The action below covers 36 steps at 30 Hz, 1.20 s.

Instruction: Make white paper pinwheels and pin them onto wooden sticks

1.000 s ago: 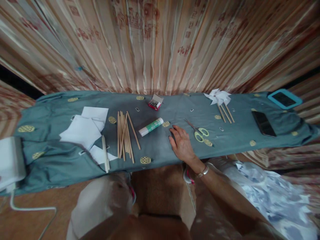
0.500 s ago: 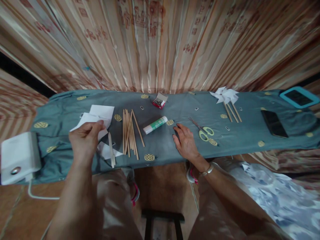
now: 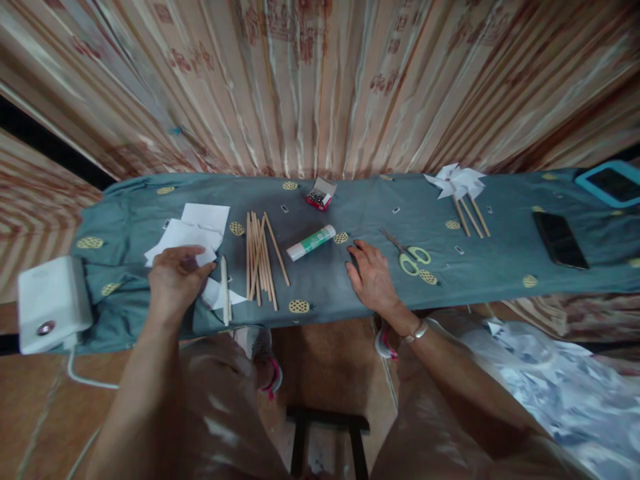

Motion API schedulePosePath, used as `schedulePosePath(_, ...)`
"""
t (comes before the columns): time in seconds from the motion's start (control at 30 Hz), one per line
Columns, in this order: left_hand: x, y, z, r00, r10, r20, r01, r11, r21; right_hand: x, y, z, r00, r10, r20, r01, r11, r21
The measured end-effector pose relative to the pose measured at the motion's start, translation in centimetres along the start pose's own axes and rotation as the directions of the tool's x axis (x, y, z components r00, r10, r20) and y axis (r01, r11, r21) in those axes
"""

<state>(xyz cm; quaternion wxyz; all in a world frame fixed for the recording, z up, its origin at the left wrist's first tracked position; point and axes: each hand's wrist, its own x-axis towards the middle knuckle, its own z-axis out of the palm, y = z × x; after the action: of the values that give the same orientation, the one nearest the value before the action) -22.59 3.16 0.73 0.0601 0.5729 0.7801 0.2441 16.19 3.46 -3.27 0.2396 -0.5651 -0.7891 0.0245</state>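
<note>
My left hand [image 3: 177, 280] is over the near edge of some white paper sheets [image 3: 205, 217], its thumb and index finger apart and nothing visible between them. The fingers hide part of the paper. Just right of it lie a slim white stick-like tool [image 3: 225, 290] and a white paper scrap [image 3: 213, 293]. My right hand [image 3: 371, 277] rests palm down on the cloth with fingers spread, holding nothing. Nearest to it are scissors [image 3: 407, 257] with yellow-green handles on its right and a green and white glue stick [image 3: 311, 243] on its left.
Several wooden sticks [image 3: 257, 260] lie between the papers and glue stick. A small open red box [image 3: 320, 195] of pins stands behind. White paper pinwheels [image 3: 456, 181] on sticks, a black phone [image 3: 560, 240] and a blue-framed tablet [image 3: 613, 185] lie right. A white device [image 3: 53, 303] is far left.
My left hand has lowered toward the paper, and its pinched thumb and index finger have come apart. The right hand stays on the cloth. The view has shifted slightly.
</note>
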Motion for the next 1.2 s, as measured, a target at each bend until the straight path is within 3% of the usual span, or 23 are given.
schedulePosePath(0.2, -0.4, 0.5, -0.3, 0.994, -0.105, -0.031, 0.097, 0.977, -0.19, 0.0, 0.0, -0.1, 1.0, 0.018, 0.017, -0.018, 1.0, 0.008)
schedulePosePath(0.53, 0.0, -0.1, 0.4, 0.981, -0.124, -0.146, 0.099, 0.981, -0.168, 0.0, 0.0, -0.1, 1.0, 0.016, 0.001, -0.016, 1.0, 0.026)
schedulePosePath(1.0, 0.2, 1.4, -0.3, 0.952, -0.23, -0.201, 0.17, 0.946, -0.278, 0.0, 0.0, 0.0, 1.0, 0.015, 0.001, -0.015, 1.0, 0.003)
schedulePosePath(1.2, 0.1, 1.1, -0.5, 0.964, -0.205, -0.169, 0.147, 0.942, -0.302, 0.0, 0.0, 0.0, 1.0, 0.011, -0.005, -0.011, 1.0, 0.013)
